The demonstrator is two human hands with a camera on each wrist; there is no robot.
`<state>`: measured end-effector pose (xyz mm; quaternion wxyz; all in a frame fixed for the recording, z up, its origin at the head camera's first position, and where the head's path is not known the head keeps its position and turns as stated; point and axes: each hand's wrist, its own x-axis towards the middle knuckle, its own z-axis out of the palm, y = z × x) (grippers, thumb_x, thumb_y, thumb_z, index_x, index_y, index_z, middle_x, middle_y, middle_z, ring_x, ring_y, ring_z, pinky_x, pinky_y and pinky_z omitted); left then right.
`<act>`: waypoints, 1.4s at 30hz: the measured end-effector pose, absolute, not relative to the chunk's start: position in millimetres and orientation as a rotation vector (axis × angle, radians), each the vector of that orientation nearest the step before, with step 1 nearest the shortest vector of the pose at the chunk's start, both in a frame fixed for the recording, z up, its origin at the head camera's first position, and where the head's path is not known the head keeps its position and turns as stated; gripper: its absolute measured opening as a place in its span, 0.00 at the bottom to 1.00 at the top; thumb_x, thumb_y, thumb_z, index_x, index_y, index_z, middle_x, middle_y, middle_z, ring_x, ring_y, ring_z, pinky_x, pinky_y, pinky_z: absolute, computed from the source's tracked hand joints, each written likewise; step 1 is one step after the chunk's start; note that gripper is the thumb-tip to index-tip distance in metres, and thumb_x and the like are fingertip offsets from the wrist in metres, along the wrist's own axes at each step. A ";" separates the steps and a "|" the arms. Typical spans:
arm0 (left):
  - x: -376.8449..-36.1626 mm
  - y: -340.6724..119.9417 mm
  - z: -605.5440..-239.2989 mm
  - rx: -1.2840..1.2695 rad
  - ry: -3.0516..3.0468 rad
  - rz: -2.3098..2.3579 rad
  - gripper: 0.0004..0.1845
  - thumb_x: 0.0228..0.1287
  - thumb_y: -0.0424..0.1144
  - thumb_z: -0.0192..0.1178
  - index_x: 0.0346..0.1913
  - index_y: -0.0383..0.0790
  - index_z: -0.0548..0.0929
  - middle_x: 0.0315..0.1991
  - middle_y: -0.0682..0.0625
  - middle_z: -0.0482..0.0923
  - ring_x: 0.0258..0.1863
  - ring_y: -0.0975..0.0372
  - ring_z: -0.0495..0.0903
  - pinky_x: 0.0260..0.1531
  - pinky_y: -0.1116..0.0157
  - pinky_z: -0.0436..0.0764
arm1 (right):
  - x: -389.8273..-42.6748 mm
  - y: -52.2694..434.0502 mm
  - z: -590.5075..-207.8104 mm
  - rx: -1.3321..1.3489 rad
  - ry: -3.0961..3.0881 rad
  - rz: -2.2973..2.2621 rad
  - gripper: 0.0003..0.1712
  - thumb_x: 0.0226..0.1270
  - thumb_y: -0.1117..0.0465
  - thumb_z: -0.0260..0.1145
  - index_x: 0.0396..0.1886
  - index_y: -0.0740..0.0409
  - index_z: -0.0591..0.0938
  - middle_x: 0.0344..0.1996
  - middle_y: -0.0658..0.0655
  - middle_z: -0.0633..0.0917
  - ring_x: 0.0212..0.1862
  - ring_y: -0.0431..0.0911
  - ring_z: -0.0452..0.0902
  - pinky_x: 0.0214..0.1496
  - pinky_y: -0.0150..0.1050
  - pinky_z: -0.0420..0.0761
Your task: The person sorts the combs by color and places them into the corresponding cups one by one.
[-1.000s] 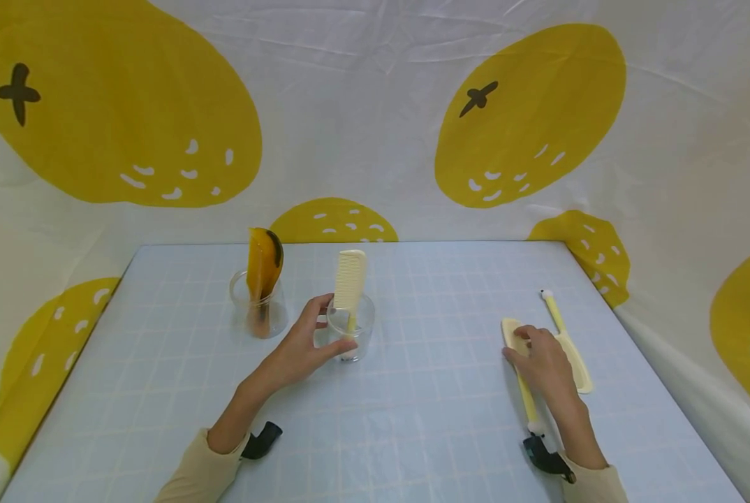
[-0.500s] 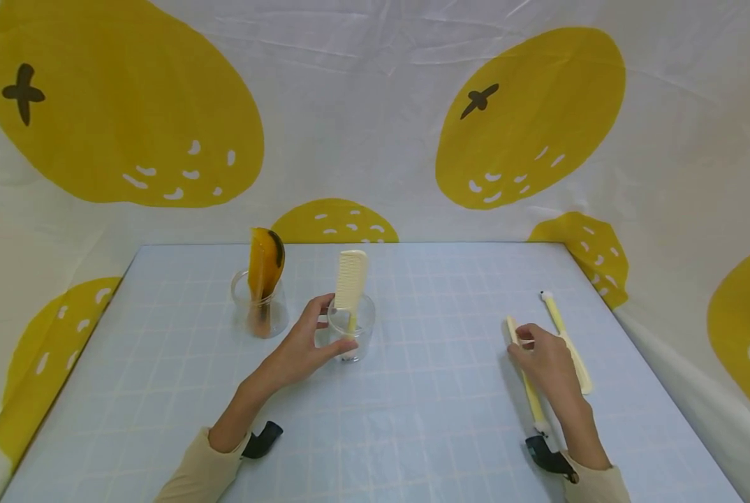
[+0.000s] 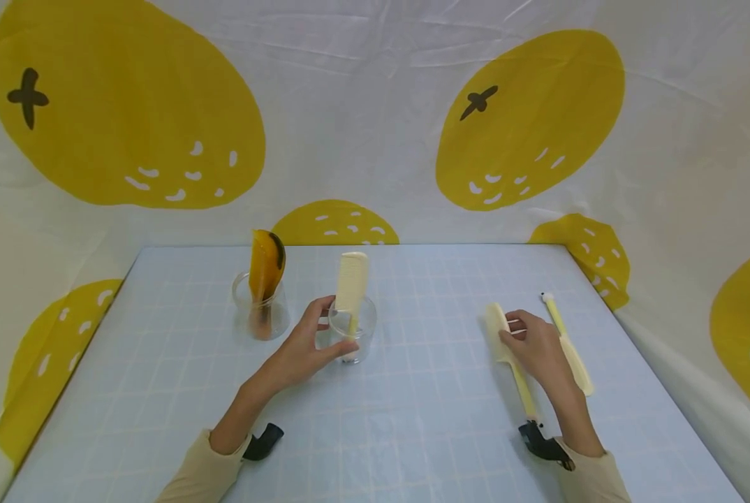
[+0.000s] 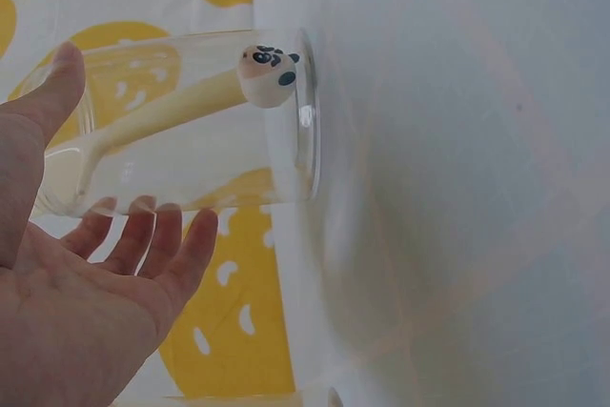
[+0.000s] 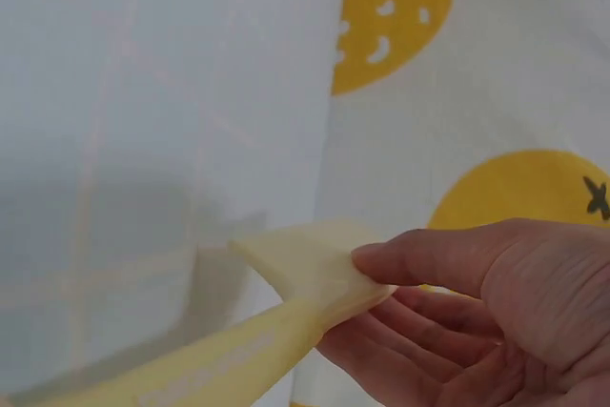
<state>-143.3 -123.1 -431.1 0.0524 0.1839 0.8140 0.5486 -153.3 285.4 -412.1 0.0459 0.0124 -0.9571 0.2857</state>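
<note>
My left hand [image 3: 306, 346] grips a clear glass [image 4: 210, 121] from the side, thumb and fingers on opposite walls. In it stands a pale yellow comb [image 3: 352, 283], its teeth above the rim and its panda-head handle end [image 4: 267, 75] low inside. At the right, the thumb and fingers of my right hand [image 3: 538, 346] pinch the head of another pale yellow comb [image 3: 494, 328]. Its handle [image 5: 219, 364] slants back toward my wrist. Just right of that hand lies a similar pale yellow piece with a panda-ended handle [image 3: 557, 318], its head partly covered by the hand.
A handled glass mug [image 3: 239, 290] to the left of my left hand holds orange-and-dark items [image 3: 265, 262] with brownish lower ends. A pale blue checked cloth [image 3: 425, 419] covers the table, and a fruit-printed curtain [image 3: 362, 105] rises behind it.
My right hand has taken hold of the comb, turned it on edge and shifted it slightly left and away from the other piece. The left hand and glass stay put.
</note>
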 end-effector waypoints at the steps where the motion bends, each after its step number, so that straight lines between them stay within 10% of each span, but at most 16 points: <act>1: -143.2 -122.7 -431.6 0.560 2.475 1.672 0.45 0.65 0.44 0.73 0.76 0.36 0.57 0.71 0.41 0.64 0.68 0.44 0.66 0.68 0.45 0.72 | -154.7 282.7 -408.6 0.045 -2.916 0.876 0.18 0.69 0.67 0.68 0.55 0.73 0.80 0.45 0.73 0.86 0.44 0.64 0.86 0.45 0.57 0.87; 30: -134.9 -126.3 -440.3 0.491 2.526 1.623 0.47 0.62 0.48 0.75 0.75 0.40 0.57 0.70 0.45 0.65 0.69 0.51 0.66 0.68 0.47 0.73 | -167.0 210.1 -363.6 0.348 -2.497 1.312 0.20 0.67 0.65 0.74 0.54 0.65 0.77 0.41 0.62 0.88 0.40 0.54 0.89 0.37 0.30 0.87; 42: -138.3 -124.8 -438.8 0.596 2.531 1.666 0.45 0.64 0.48 0.74 0.74 0.39 0.58 0.70 0.46 0.64 0.69 0.53 0.67 0.67 0.48 0.73 | -161.9 181.7 -325.1 0.500 -2.237 1.492 0.21 0.65 0.70 0.73 0.56 0.67 0.78 0.43 0.61 0.87 0.42 0.41 0.87 0.40 0.34 0.87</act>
